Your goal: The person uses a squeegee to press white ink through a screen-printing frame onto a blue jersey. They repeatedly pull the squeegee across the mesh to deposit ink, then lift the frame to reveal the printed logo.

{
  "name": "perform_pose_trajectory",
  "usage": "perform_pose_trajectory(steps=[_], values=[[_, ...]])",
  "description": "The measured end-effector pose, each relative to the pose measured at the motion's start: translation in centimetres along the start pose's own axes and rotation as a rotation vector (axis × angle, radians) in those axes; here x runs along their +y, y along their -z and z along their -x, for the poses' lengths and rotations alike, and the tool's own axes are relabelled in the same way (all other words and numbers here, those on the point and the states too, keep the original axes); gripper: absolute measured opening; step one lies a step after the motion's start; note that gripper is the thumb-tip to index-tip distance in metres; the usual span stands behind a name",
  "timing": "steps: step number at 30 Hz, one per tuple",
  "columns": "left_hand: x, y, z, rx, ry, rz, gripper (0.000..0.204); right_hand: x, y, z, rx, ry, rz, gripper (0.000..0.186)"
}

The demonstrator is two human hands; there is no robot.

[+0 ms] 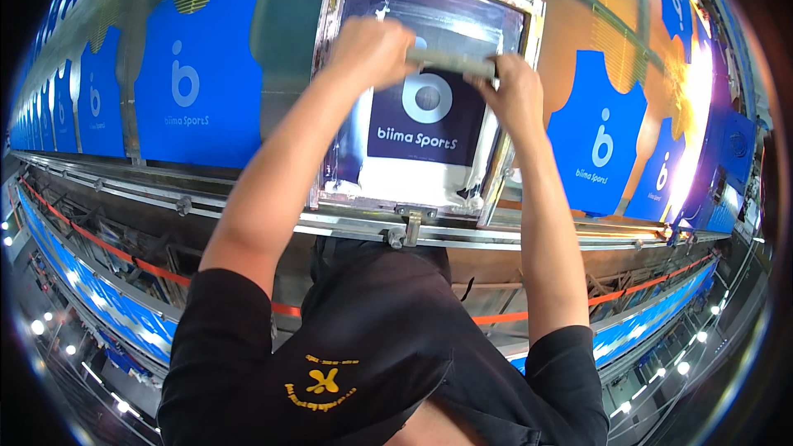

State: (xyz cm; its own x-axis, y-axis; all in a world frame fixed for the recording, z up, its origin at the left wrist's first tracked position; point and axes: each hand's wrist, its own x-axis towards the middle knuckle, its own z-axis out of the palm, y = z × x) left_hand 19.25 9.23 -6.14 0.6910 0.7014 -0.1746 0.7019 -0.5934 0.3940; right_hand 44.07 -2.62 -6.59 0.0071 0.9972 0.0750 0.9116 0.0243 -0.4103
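A metal-framed printing screen (336, 157) lies before me, with a dark panel bearing a white logo and lettering in its middle and white ink along its inner edges. Across the upper part of that panel I hold a pale squeegee (446, 60) level. My left hand (372, 49) grips its left end, fingers wrapped round it, and my right hand (510, 87) grips its right end. Both forearms reach up from the lower edge on either side of the frame.
Blue vest-shaped fabric pieces with white prints (223, 74) (586, 116) lie along the long table on both sides. A metal rail (190, 205) runs along the near edge. A bright glowing strip stands at the right. Lower racks with orange bars show beneath.
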Motion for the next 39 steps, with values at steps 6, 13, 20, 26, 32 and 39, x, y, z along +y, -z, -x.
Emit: perform_pose_trajectory(steps=[6,13,20,26,32,39], values=[[5.6,-2.6,13.9,-0.131,-0.073,0.064,0.045,-6.5,1.8,13.8,-0.087,-0.036,-0.13,0.049],[2.1,4.3,1.1,-0.301,0.036,0.056,0.044,-1.3,5.0,0.8,-0.188,-0.052,-0.047,0.053],[-0.9,3.8,-5.9,0.007,-0.01,-0.042,0.037,0.6,2.1,-6.3,-0.039,-0.122,-0.003,0.046],[6.0,-1.6,9.7,-0.138,0.007,0.012,0.029,-3.0,1.6,10.9,-0.066,-0.02,0.0,0.037],[11.2,-3.5,20.3,-0.342,0.028,0.1,0.041,-8.0,4.5,22.7,-0.253,-0.143,-0.133,0.04],[10.3,0.8,17.5,-0.768,0.087,0.243,0.065,-7.7,6.9,18.6,-0.732,-0.376,-0.317,0.073]])
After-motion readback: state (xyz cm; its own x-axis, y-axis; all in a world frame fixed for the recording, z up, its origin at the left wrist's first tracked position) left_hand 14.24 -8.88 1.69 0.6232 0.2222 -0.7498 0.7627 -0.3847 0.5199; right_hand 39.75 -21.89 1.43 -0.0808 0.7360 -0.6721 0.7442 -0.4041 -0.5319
